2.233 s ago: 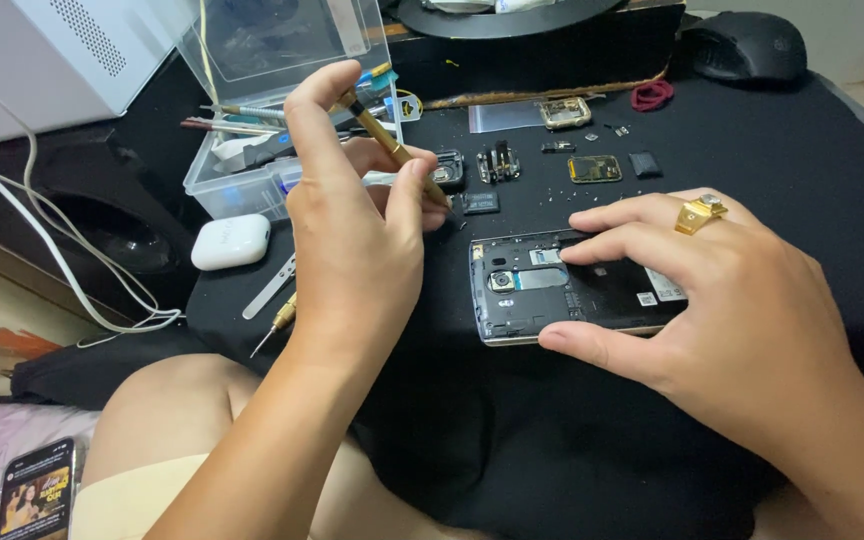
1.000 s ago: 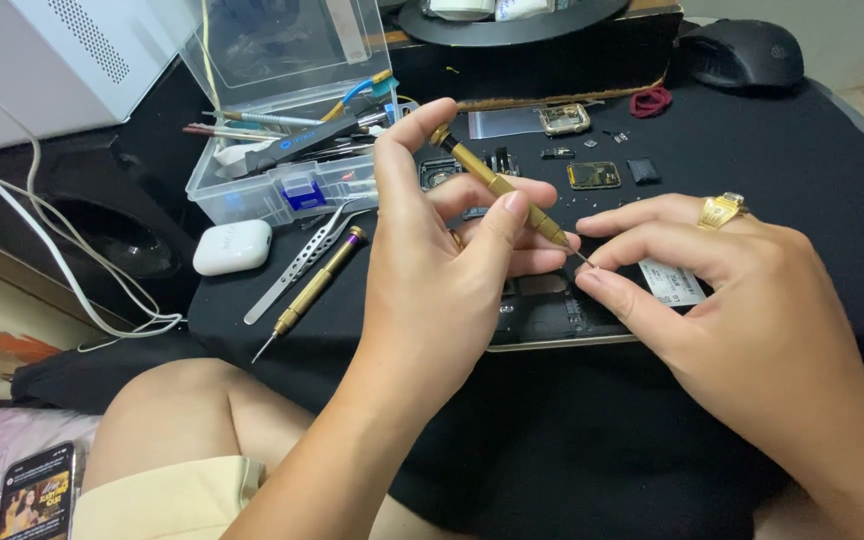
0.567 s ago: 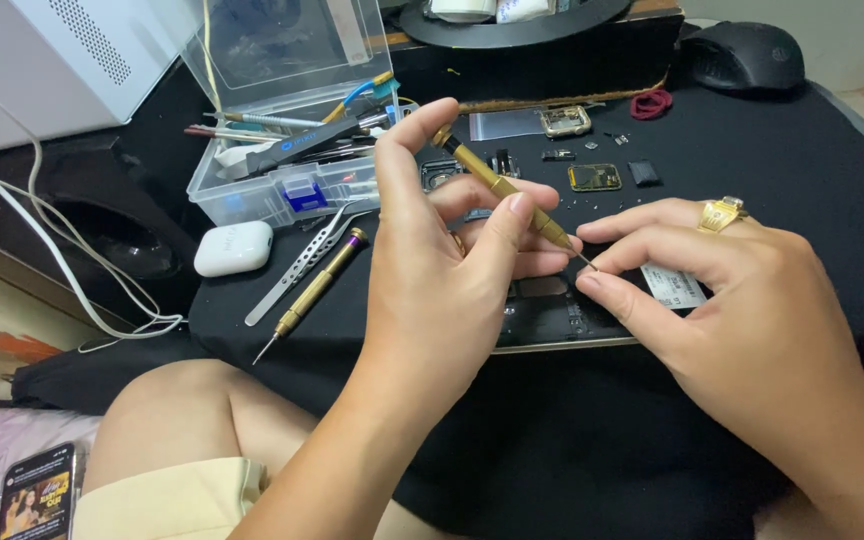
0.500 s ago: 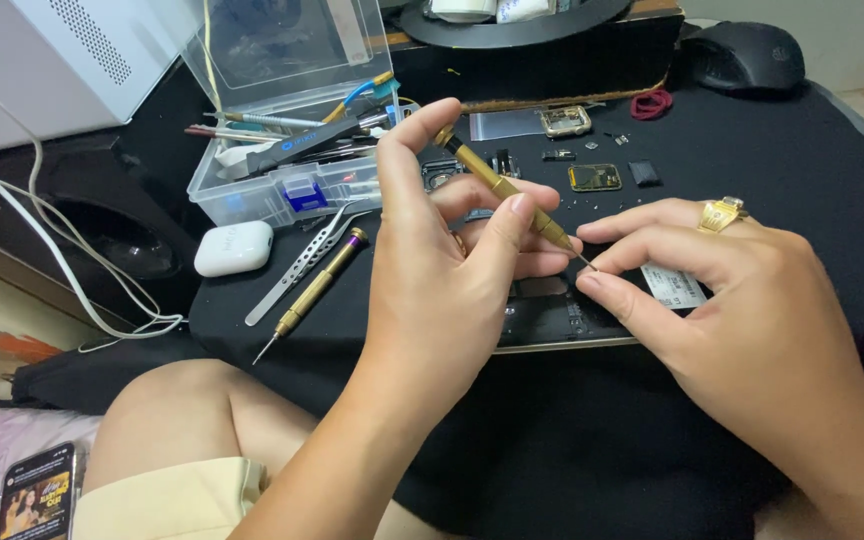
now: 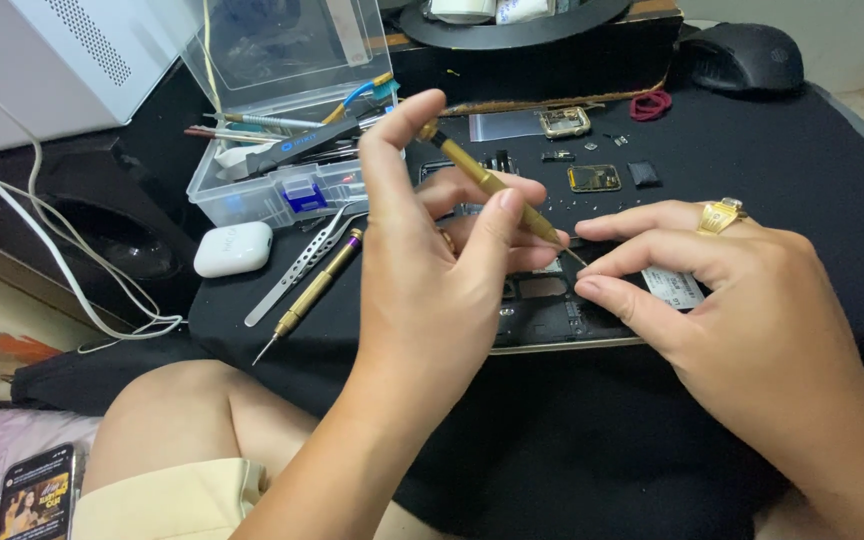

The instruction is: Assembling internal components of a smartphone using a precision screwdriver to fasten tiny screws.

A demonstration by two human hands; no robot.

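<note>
My left hand (image 5: 432,270) grips a brass precision screwdriver (image 5: 497,190), tilted with its tip down on the opened phone (image 5: 552,310) that lies on the black mat (image 5: 752,150). The index finger rests on the driver's top cap. My right hand (image 5: 742,310), wearing a gold ring, pinches the phone's upper right part with thumb and forefinger, right beside the driver's tip. The phone's back is off, showing dark inner parts and a white label. Much of the phone is hidden behind my left hand.
A second brass screwdriver (image 5: 312,295) and metal tweezers (image 5: 297,265) lie left of my left hand. A clear tool box (image 5: 272,190), a white earbud case (image 5: 232,248), small phone parts (image 5: 592,178), a computer mouse (image 5: 742,55) and white cables (image 5: 72,290) surround the mat. Another phone (image 5: 37,495) lies bottom left.
About two seconds ago my left hand held the screwdriver raised left of the phone; it has since moved right and set the tip on the phone. Both hands have stayed nearly still over the last second.
</note>
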